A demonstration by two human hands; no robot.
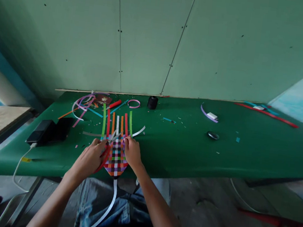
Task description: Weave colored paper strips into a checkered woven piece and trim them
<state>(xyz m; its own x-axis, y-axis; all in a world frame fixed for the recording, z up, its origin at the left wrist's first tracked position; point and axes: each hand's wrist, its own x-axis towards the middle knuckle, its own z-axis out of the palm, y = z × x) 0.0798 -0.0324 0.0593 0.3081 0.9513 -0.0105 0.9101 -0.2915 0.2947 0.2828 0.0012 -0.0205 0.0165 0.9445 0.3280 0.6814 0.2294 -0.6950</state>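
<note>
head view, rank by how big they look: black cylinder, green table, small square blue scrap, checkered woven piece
1. Green table
2. Checkered woven piece
3. Black cylinder
4. Small square blue scrap

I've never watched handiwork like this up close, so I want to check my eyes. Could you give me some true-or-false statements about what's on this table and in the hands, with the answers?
1. The left hand holds scissors. True.
2. The right hand hangs free in the air. False: it touches the woven piece at its upper right edge.
3. The strips sticking out of the far end are all one colour. False: they include green, red, orange and white.
4. A pink loop lies left of the black roll. True.
5. The tabletop is red. False: it is green.
</note>
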